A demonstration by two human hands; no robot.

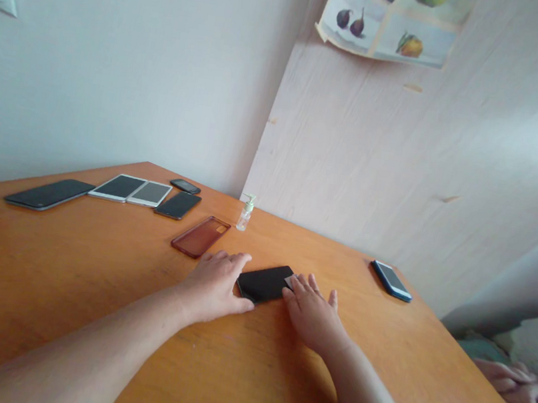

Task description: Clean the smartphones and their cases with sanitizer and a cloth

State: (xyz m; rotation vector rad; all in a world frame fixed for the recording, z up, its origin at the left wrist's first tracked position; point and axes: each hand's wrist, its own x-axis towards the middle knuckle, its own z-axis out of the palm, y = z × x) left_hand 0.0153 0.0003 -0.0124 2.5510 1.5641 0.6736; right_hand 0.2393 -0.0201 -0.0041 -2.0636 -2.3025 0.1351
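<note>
A black smartphone [262, 284] lies face up on the wooden table, between my two hands. My left hand [219, 288] grips its left end, thumb at the near edge and fingers at the far corner. Under the fingertips of my right hand [313, 312] is a small pale wipe [289, 281], pressed on the right end of the screen. The fingers of that hand are stretched out over it, so most of the wipe is hidden. A reddish-brown clear phone case [201, 236] lies just beyond my left hand.
A small clear pump bottle [245, 215] stands near the table's [221, 383] back edge. At the back left lie a dark tablet [50, 193], a white tablet [120, 187], a white-framed device [149, 193] and two dark phones [178, 205]. Another phone [391, 280] rests near the right edge.
</note>
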